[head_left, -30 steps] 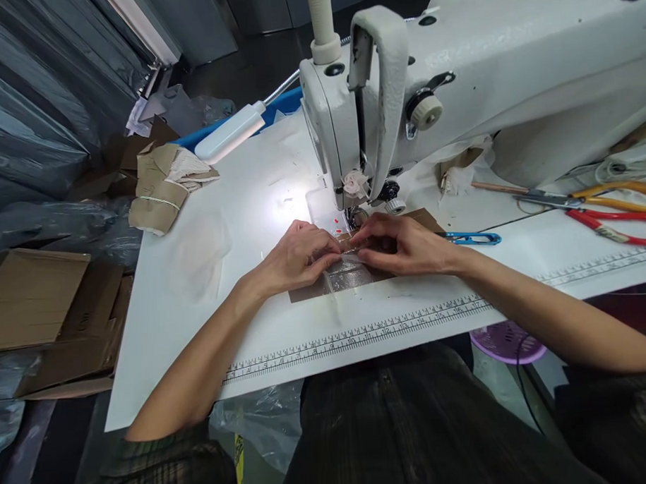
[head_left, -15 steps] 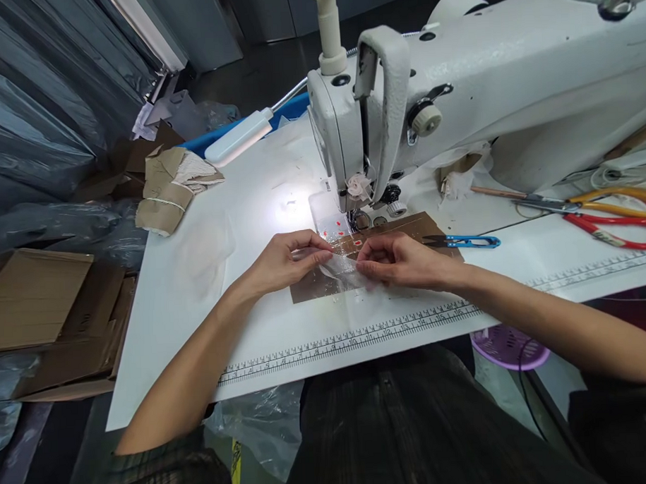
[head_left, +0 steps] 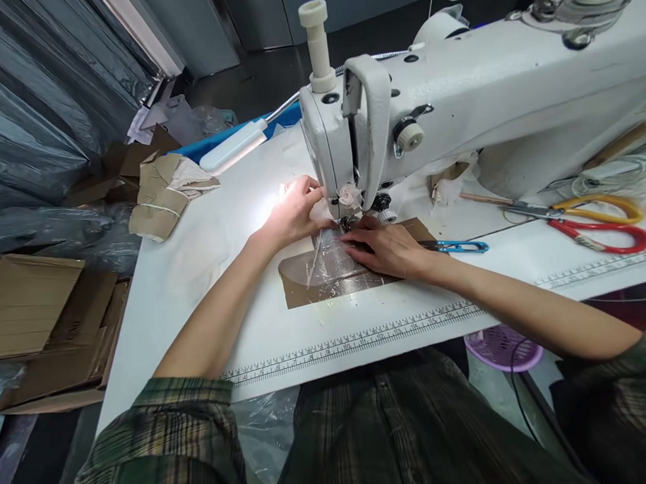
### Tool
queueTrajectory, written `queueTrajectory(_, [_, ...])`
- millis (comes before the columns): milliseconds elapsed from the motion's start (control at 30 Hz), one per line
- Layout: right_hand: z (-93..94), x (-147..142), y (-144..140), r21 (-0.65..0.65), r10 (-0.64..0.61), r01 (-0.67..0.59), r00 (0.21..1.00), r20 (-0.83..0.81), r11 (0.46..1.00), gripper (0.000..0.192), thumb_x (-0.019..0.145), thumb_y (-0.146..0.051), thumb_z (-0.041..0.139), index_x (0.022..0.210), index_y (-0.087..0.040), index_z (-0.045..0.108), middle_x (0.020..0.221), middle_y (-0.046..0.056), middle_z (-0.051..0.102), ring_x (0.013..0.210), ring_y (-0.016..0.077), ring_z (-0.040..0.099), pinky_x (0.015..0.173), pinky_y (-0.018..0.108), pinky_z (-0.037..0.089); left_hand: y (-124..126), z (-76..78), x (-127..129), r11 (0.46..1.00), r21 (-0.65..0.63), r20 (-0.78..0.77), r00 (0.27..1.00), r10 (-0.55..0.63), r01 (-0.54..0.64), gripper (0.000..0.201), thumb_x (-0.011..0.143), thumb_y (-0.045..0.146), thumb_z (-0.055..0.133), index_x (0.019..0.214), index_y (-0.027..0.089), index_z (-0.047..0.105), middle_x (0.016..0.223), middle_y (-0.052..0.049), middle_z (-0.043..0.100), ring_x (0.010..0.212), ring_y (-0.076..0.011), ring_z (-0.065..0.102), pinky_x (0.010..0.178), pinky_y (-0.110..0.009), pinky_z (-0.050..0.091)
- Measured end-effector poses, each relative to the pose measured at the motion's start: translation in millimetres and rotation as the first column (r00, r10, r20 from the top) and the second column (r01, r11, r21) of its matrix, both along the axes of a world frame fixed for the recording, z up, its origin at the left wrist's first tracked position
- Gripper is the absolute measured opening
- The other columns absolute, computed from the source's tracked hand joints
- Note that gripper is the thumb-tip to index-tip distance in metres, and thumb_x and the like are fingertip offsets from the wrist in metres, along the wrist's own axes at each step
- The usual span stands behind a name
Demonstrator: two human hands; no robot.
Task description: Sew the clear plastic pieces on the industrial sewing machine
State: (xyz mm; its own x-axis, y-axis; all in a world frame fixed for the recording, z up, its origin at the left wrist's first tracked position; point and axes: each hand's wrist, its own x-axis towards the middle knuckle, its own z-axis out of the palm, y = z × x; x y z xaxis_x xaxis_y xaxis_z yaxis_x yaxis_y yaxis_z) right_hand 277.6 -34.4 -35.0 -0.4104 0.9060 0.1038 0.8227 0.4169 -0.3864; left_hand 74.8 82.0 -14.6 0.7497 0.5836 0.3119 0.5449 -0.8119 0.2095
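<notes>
Clear strip: a see-through shiny piece (head_left: 328, 259) lies on a flat brown card (head_left: 324, 281) on the white desk (head_left: 197, 274), right under the needle end of the sewing machine (head_left: 456, 103).
Left hand: the left hand (head_left: 293, 215) is at 11 o'clock from the strip, up by the needle foot. Its fingers are bent and pinch the top edge of the strip in a small grip.
Right hand: the right hand (head_left: 384, 247) is at 3 o'clock from the strip. It is spread flat and presses down on the strip and card, holding nothing.
Nearby: blue snips (head_left: 455, 247) lie just past the right hand, and red and yellow scissors (head_left: 592, 222) are far off at 3 o'clock. A white lamp (head_left: 229, 145) shines on the spot. A ruler line (head_left: 358, 339) runs along the desk edge at 6 o'clock.
Doing it well: I think the edge should go in straight, both layers flat, with fingertips kept off to the side of the needle.
</notes>
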Motion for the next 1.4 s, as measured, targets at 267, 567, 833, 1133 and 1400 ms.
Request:
queueTrajectory(267, [-0.7,10.6,5.9,-0.058,0.098,-0.100,0.995,-0.030,0.993,0.038,0.094,-0.024,0.044,0.125,-0.022,0.065,0.115,0.011,0.064,0.097,0.0258,0.061,0.076,0.034,0.048,-85.1,-6.2,-21.3,0.933,0.006,0.013,0.933,-0.360,0.360,0.019,0.091,0.033,0.060,0.101,0.019,0.067,0.101,-0.008,0.070,0.087,-0.0180,0.064,0.074,-0.034,0.052])
queueTrajectory(567, [-3.1,13.1,6.3,-0.008,0.152,-0.153,0.986,-0.068,0.988,0.039,0.089,-0.018,0.045,0.121,-0.022,0.068,0.108,0.010,0.061,0.096,0.0242,0.058,0.083,0.036,0.048,-96.1,-27.5,-16.5,0.963,0.110,0.067,0.965,-0.253,0.244,0.013,0.093,0.019,0.053,0.092,0.017,0.065,0.096,-0.008,0.072,0.085,-0.0169,0.067,0.073,-0.035,0.054])
queueTrajectory(833, [-3.4,26.2,-1.1,0.037,0.151,-0.146,0.952,-0.265,0.989,0.035,0.088,-0.018,0.044,0.109,-0.018,0.072,0.098,0.007,0.065,0.086,0.0180,0.061,0.080,0.030,0.047,-99.5,-27.4,-14.8,0.980,0.168,0.212,0.968,-0.137,0.102,0.008,0.088,0.015,0.057,0.090,0.020,0.063,0.093,-0.005,0.072,0.083,-0.0176,0.067,0.069,-0.035,0.052])
queueTrajectory(1133, [-3.5,22.1,-12.8,0.048,0.364,-0.362,0.931,-0.029,0.931,0.036,0.091,-0.026,0.048,0.120,-0.026,0.068,0.110,0.009,0.059,0.090,0.0214,0.057,0.069,0.031,0.042,-99.7,-27.4,-13.1,0.990,0.115,0.177,0.979,-0.097,0.077,0.006,0.092,0.019,0.054,0.091,0.020,0.060,0.093,-0.005,0.072,0.087,-0.0168,0.068,0.072,-0.034,0.054])
queueTrajectory(1400, [-5.4,29.3,-5.4,0.057,0.309,-0.304,0.940,-0.141,0.951,0.037,0.091,-0.025,0.045,0.120,-0.027,0.069,0.112,0.008,0.060,0.088,0.0191,0.058,0.075,0.030,0.044,-96.3,-30.2,-15.5,0.986,0.075,0.117,0.981,-0.154,0.146,0.007,0.090,0.023,0.057,0.092,0.021,0.064,0.098,-0.004,0.072,0.081,-0.0161,0.065,0.070,-0.035,0.046])
